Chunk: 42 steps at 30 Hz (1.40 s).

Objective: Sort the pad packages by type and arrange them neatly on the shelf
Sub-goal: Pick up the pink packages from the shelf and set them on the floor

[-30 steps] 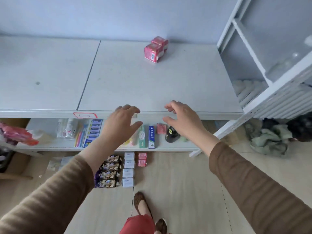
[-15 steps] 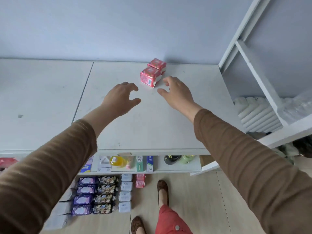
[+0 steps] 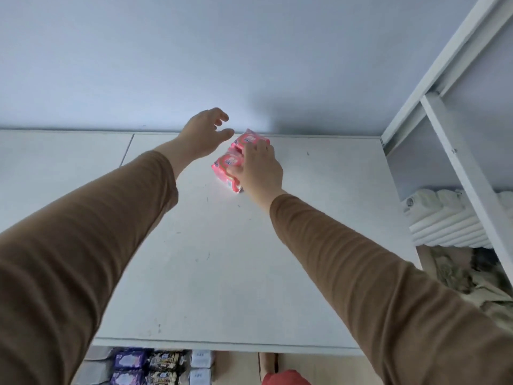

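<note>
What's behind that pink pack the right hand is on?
A second pink pack sits right behind the near pink pack, close to the wall. The right hand covers part of both, so their right sides are hidden.
</note>
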Each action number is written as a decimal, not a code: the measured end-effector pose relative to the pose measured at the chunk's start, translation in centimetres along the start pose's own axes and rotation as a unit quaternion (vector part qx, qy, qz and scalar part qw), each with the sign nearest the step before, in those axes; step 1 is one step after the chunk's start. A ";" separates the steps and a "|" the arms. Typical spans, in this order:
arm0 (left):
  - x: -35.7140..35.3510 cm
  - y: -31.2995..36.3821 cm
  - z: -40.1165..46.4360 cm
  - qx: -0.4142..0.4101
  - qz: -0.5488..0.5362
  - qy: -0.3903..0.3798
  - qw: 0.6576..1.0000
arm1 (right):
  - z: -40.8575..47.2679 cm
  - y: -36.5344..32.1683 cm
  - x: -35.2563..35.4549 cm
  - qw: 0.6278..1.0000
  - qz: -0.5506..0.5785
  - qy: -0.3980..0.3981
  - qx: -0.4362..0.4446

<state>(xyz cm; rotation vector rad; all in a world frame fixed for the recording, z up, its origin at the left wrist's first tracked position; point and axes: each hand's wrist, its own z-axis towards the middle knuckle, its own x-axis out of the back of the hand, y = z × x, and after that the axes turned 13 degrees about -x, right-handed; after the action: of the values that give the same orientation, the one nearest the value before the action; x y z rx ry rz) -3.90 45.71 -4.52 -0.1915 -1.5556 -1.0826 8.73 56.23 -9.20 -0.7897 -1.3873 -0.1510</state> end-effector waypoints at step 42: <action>0.6 -0.1 -47.8 0.065 -0.355 -0.205 0.910 | -48.3 8.1 -5.1 0.887 0.355 -0.246 -0.165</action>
<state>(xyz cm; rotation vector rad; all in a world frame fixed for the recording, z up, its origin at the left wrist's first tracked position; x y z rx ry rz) 29.17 11.41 -8.91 0.2884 -2.1528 -1.5579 51.44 32.67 -16.00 -1.6612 -1.4604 0.4285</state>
